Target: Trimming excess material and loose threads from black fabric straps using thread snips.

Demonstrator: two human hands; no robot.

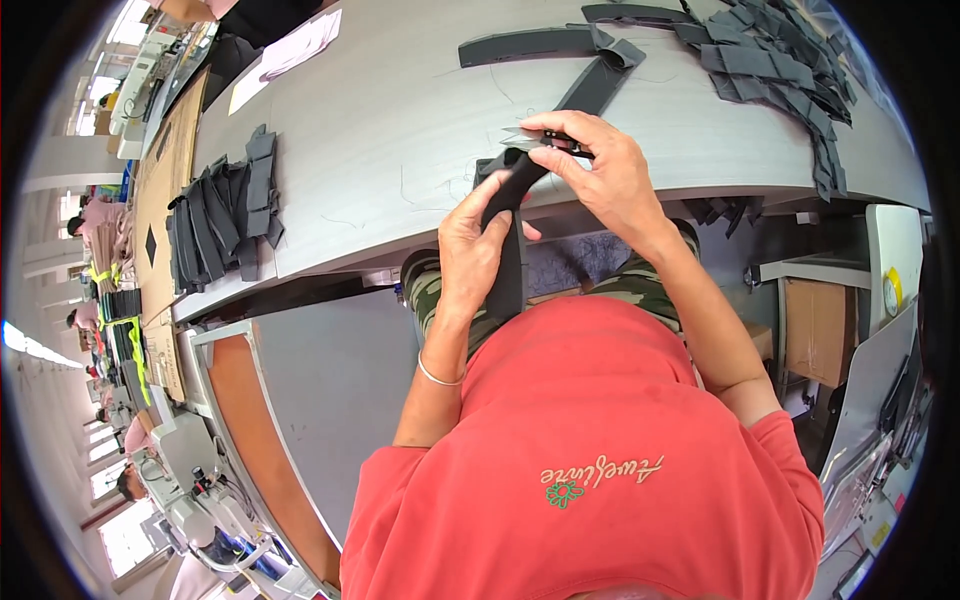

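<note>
My left hand (pixel 472 248) is closed on a dark grey fabric strip (pixel 516 188), pinching it at the table's near edge. One end of the strip hangs down toward my lap. In my right hand (pixel 618 178) is a pair of thread snips (pixel 520 137), with the pale blades pointing left at the strip's folded upper edge. Whether the blades touch the cloth I cannot tell. Beyond my right hand, another length of dark strip (pixel 600 82) runs up the table and bends over at its far end.
A heap of dark fabric pieces (pixel 765 70) covers the table's far right. A row of similar pieces (pixel 222 215) lies at the left. White paper sheets (pixel 300 45) lie at the back left. Loose threads are scattered over the grey tabletop (pixel 380 120). Sewing machines (pixel 185 470) stand at the left.
</note>
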